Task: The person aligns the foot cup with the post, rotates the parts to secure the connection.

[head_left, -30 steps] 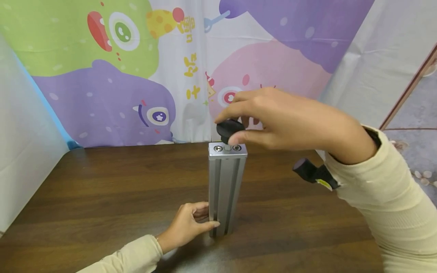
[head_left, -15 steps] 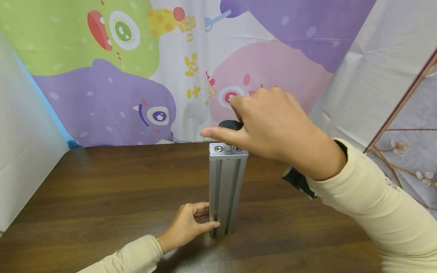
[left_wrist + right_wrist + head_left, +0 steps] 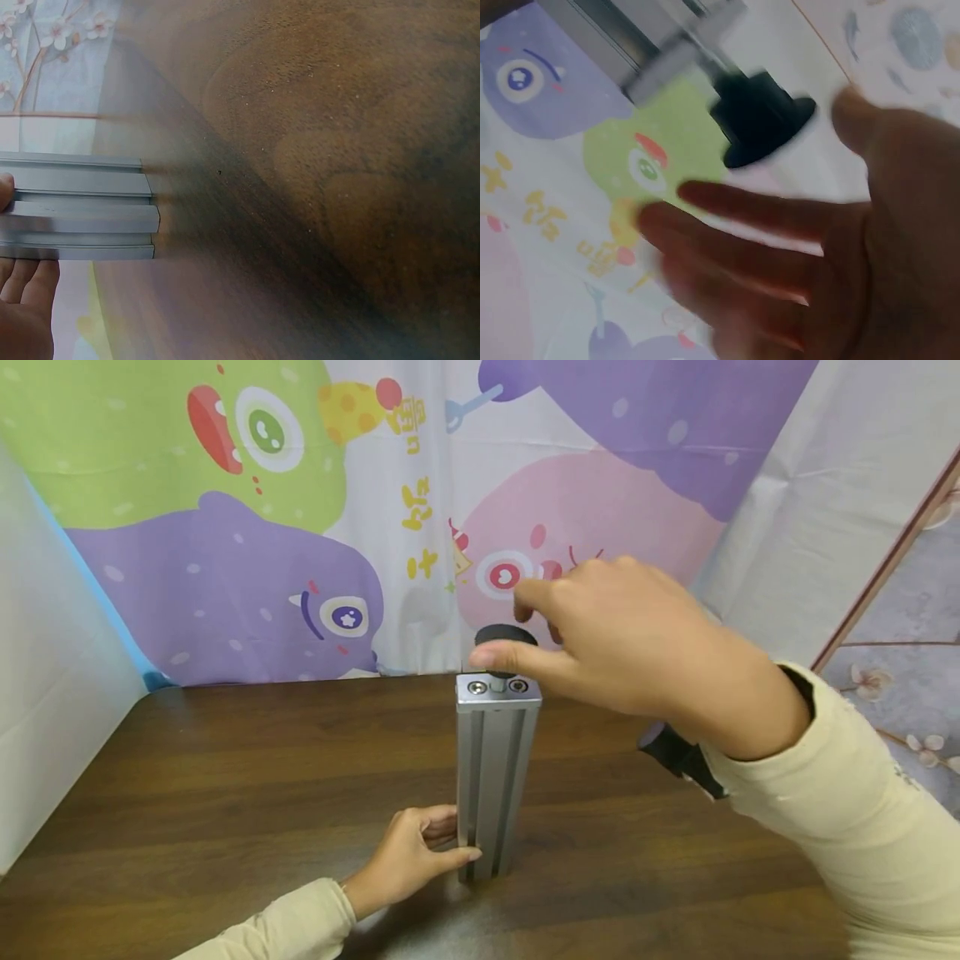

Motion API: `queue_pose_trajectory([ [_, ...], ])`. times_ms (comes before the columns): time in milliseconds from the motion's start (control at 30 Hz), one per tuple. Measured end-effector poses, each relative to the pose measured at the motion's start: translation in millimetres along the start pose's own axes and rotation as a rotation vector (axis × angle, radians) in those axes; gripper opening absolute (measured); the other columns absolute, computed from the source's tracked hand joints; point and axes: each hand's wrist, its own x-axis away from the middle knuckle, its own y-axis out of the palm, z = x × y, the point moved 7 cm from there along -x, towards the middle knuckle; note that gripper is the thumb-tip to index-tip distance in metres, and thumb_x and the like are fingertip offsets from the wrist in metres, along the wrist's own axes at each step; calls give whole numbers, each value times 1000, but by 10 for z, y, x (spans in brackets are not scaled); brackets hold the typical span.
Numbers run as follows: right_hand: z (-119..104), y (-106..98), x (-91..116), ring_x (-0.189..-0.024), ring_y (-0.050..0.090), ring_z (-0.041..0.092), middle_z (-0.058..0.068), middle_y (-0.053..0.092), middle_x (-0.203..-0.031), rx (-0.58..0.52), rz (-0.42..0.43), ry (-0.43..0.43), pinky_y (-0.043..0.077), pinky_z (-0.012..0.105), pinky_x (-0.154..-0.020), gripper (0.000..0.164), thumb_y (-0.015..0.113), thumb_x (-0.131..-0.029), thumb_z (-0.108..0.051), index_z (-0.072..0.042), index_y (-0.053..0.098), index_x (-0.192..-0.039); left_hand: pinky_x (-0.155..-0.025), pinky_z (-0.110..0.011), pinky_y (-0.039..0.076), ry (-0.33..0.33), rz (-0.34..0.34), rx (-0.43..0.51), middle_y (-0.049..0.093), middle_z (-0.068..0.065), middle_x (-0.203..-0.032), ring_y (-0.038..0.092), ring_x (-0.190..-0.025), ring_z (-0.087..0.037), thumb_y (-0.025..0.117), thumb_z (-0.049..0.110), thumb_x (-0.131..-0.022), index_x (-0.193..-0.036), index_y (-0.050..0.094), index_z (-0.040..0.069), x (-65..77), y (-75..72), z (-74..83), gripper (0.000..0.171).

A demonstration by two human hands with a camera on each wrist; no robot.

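Observation:
A silver aluminium profile [image 3: 495, 777] stands upright on the table. Its metal end plate [image 3: 498, 695] carries two screws, and from between them a black levelling foot [image 3: 504, 635] rises on a short bolt. Low on the profile, my left hand [image 3: 408, 860] grips it, thumb in front and fingers to the side; the left wrist view shows the fingers [image 3: 30, 292] against the bare lower end. My right hand [image 3: 630, 647] is at the foot, its thumb crossing in front. In the right wrist view the foot [image 3: 757, 120] lies between spread, blurred fingers, apart from them.
The dark wooden table [image 3: 262, 777] reaches back to a cartoon-printed curtain [image 3: 300, 602]. White sheeting [image 3: 52, 677] hangs at the left, and a flower-patterned cloth [image 3: 900, 693] at the right. A black wrist-worn device [image 3: 678, 760] sits below the right sleeve.
My right hand has let go of the foot, which it pinched a second ago. It swung leftward with the thumb outstretched, then came partway back. My left hand and the profile stay put.

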Motion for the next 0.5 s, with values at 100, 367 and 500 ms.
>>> queue_pose_trajectory([
  [100,11,30,19,-94,64,16,-2,68,-109,-91,-98,-151,53,39,-87,51,58,-93,-47,-17,54,-133,-85,-29,57,-2,-1,1,69,-22,-104,68,-96,-32,80,11,-78,-109,64,-11,2,-2,-5,41],
  [367,-28,95,63,-86,60,6,-6,33,-153,-211,-162,-467,51,21,-82,68,54,-92,4,-30,35,-148,-84,-29,57,-3,1,2,70,-21,-103,68,-96,-32,80,11,-78,-108,65,-11,4,-3,-8,40],
  [500,-41,85,30,-107,57,4,-8,51,-140,-208,-93,-501,50,22,-92,54,57,-92,1,-23,50,-140,-84,-29,57,-3,2,-1,70,-21,-103,68,-96,-33,80,11,-78,-109,65,-11,1,0,-7,41],
])
